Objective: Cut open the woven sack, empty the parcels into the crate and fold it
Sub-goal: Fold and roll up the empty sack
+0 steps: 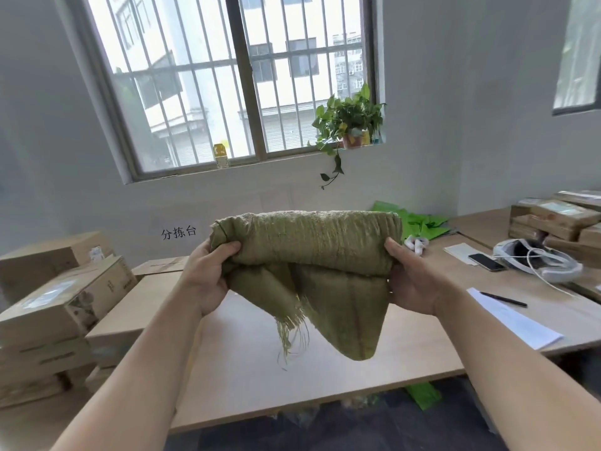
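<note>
The olive-green woven sack (312, 245) is folded over into a thick bundle and held in the air above the wooden table (260, 369). My left hand (208, 275) grips its left end and my right hand (409, 281) grips its right end. A loose flap with frayed threads (292, 327) hangs down from the bundle's underside. No crate and no cutting tool show in view.
Stacked cardboard boxes (65, 304) stand at the left. On the right lie a paper sheet (517, 320) with a pen (504, 299), a phone (486, 262), a white headset with cable (536, 258), green bags (419, 222) and packed boxes (559, 219). A potted plant (351, 125) sits on the sill.
</note>
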